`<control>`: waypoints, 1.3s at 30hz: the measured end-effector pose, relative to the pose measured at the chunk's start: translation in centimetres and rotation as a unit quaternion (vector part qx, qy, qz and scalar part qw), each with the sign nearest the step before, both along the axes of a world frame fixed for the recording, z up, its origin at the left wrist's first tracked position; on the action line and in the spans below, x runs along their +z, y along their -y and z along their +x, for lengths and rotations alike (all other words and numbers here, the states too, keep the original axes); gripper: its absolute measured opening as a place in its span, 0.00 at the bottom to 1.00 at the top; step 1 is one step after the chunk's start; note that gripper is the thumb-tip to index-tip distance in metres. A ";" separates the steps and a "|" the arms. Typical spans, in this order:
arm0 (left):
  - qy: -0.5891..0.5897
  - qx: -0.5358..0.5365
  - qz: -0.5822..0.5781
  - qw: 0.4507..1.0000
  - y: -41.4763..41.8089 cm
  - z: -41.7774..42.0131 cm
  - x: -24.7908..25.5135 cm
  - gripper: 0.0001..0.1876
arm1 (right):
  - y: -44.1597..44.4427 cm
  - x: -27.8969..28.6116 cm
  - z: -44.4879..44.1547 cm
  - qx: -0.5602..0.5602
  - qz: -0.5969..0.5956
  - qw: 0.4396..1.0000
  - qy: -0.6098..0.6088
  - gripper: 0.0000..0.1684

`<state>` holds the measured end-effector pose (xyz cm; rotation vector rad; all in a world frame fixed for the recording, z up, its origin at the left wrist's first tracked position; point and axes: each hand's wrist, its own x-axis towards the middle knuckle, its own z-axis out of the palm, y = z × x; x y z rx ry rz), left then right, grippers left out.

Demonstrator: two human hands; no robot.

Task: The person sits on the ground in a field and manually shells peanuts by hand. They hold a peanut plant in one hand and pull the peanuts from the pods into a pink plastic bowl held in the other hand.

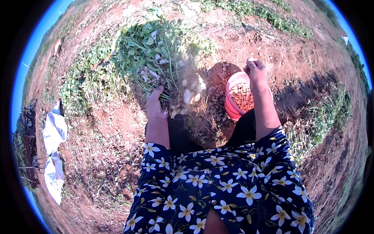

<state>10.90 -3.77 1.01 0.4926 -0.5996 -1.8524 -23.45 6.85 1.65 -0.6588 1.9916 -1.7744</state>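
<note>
My left hand (pixel 156 106) grips a bunch of uprooted peanut plants (pixel 149 55) by the lower stems. Their green leaves point away from me, and the roots with pale peanut pods (pixel 187 95) hang to the right of the hand, partly blurred. My right hand (pixel 256 70) is raised over the far rim of a pink plastic bucket (pixel 229 103), fingers bent together. A small pale object (pixel 252 59), perhaps a pod, shows at its fingertips. Many picked peanuts (pixel 241 98) lie inside the bucket, partly hidden by my right forearm.
Reddish soil (pixel 117 114) with dry leaf litter surrounds me. Heaps of peanut plants lie to the left (pixel 93 79) and right (pixel 327 117). White sacks (pixel 54 131) rest at far left, near metal machinery (pixel 30 140). My dark-clad legs flank the litter before me.
</note>
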 end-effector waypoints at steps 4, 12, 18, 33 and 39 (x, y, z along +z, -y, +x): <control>0.021 0.019 -0.011 1.000 0.6 0.5 0.7 0.26 | -5.4 -2.1 -2.0 0.033 0.244 0.878 -0.410 0.28; 0.065 0.059 -0.082 0.993 -0.3 -1.3 2.3 0.28 | -2.1 8.0 16.1 0.274 0.137 0.878 -0.367 0.25; 0.091 0.073 -0.084 0.990 -0.5 -1.4 2.7 0.29 | -1.0 6.1 16.1 0.286 0.074 0.829 -0.476 0.18; 0.096 -0.050 -0.144 0.984 -2.0 -2.7 7.2 0.22 | -6.0 10.1 14.9 0.516 -0.004 0.854 -0.066 0.18; 0.086 -0.082 -0.158 0.980 -2.4 -3.5 9.5 0.22 | -7.8 11.8 14.7 0.495 -0.013 0.868 0.028 0.13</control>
